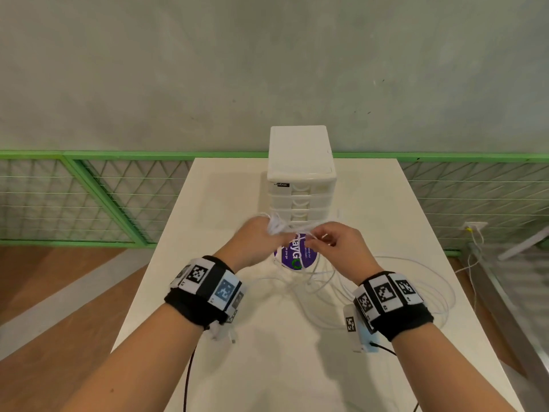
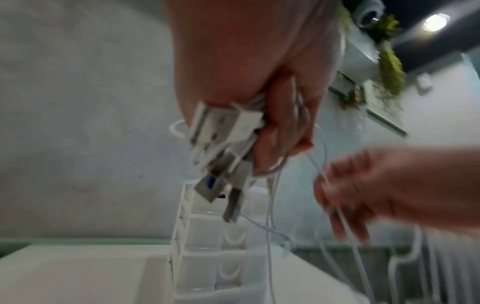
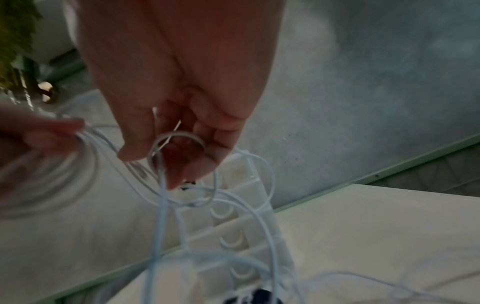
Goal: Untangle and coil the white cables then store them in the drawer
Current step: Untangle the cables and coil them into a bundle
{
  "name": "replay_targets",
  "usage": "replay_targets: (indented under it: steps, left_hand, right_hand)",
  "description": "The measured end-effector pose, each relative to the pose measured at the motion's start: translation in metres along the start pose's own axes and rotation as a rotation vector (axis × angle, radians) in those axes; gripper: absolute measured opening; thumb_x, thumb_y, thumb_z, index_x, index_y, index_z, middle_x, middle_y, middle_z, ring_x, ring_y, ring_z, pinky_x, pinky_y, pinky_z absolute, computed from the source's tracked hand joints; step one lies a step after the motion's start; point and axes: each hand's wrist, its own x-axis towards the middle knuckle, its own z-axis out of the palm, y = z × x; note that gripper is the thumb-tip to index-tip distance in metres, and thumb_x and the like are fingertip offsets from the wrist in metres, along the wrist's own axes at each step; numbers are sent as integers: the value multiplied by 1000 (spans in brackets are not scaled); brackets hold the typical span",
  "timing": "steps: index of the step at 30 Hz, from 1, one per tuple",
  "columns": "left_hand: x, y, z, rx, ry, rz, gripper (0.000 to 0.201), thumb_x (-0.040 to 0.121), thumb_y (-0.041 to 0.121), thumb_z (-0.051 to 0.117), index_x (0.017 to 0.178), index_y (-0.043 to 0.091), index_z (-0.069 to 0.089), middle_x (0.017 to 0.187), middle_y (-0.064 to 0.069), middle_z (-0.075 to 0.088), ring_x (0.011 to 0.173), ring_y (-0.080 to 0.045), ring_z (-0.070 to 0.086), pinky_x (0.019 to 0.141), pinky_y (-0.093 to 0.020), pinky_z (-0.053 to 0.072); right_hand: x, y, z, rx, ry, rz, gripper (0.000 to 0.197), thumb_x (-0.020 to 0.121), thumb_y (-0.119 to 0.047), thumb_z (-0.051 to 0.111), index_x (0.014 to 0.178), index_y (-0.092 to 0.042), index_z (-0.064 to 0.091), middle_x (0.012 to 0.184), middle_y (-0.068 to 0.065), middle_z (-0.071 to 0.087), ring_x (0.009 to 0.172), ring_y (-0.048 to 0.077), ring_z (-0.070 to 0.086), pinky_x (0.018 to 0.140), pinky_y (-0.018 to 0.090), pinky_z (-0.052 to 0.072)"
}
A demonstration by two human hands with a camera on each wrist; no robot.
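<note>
While both hands are working above the table, the left hand is gripping a bundle of plugs, its fingers curled round them, and the right hand is pinching a strand of the cables between thumb and fingers. Loose loops are trailing over the table, across a purple disc, in front of the drawer unit, whose drawers are all closed
</note>
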Motion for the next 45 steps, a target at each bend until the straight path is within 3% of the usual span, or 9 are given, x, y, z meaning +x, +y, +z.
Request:
replay_targets:
  steps: [4, 8, 17, 22, 27, 32, 37, 40, 45]
  left_hand:
    - [2, -1, -28, -380, 310, -49, 29, 87, 22, 63, 60, 14, 55, 41, 5, 38, 32, -8, 30, 41, -20, 29]
    - [4, -5, -23, -647, 406, -64, 32, 86, 14, 63, 56, 12, 51, 36, 5, 30, 32, -11, 25, 44, -21, 22]
    - [-1, -8, -2, -221, 277, -121, 51, 76, 43, 75, 53, 16, 39, 46, 6, 39, 41, -9, 37, 46, -24, 24]
    - [0, 0, 16, -308, 235, -178, 41, 82, 37, 71, 62, 13, 44, 42, 6, 46, 27, 0, 38, 34, -12, 25]
    - [4, 10, 0, -351, 411, -159, 19, 84, 25, 68, 72, 12, 61, 57, 1, 48, 43, -11, 42, 33, -14, 30]
    - [12, 13, -39, -408, 601, -147, 27, 90, 37, 61, 79, 14, 69, 60, 2, 46, 53, -15, 44, 48, -26, 33]
    - [9, 2, -17, -249, 215, -251, 78, 71, 62, 71, 110, -4, 59, 79, -12, 66, 59, -18, 57, 47, -24, 33]
    - [4, 2, 4, -205, -2, -209, 61, 58, 66, 77, 68, 10, 54, 42, 3, 36, 39, -15, 31, 43, -24, 22]
    - [7, -4, 4, -132, -114, -220, 55, 63, 40, 85, 53, 20, 35, 42, 4, 28, 41, -16, 22, 44, -24, 16]
  right_hand:
    - [-9, 36, -4, -149, -80, 83, 14, 87, -14, 62, 94, -19, 74, 94, -5, 72, 75, -9, 57, 68, 3, 38]
    - [-10, 46, -2, -191, -46, 82, 28, 82, 1, 60, 95, -20, 72, 93, -3, 70, 88, 13, 60, 73, 5, 37]
    - [-2, 11, 5, -493, -59, -47, 24, 93, -22, 52, 111, -29, 68, 100, 3, 68, 95, 23, 62, 87, 42, 44]
    - [-7, -17, 22, -398, -103, -232, 24, 91, -23, 55, 110, -31, 67, 95, 1, 69, 85, 21, 63, 81, 39, 48]
    - [-7, -16, 24, -235, -37, 11, 15, 84, -28, 63, 94, -25, 53, 75, -4, 66, 72, 16, 60, 68, 30, 47]
    - [-7, 5, 15, -441, -116, 114, 3, 84, -22, 62, 86, -21, 59, 85, -1, 68, 82, 21, 62, 77, 33, 47]
    - [1, -14, 8, -462, -134, 39, 17, 87, -22, 59, 94, -29, 72, 97, -4, 73, 94, 19, 64, 83, 35, 47]
    - [3, -28, 12, -702, -154, -68, 21, 89, -19, 53, 97, -28, 70, 99, -2, 72, 95, 22, 62, 77, 30, 38]
    - [2, -28, 7, -516, -140, -26, 21, 85, -15, 58, 98, -24, 72, 97, -1, 73, 94, 18, 64, 87, 31, 45]
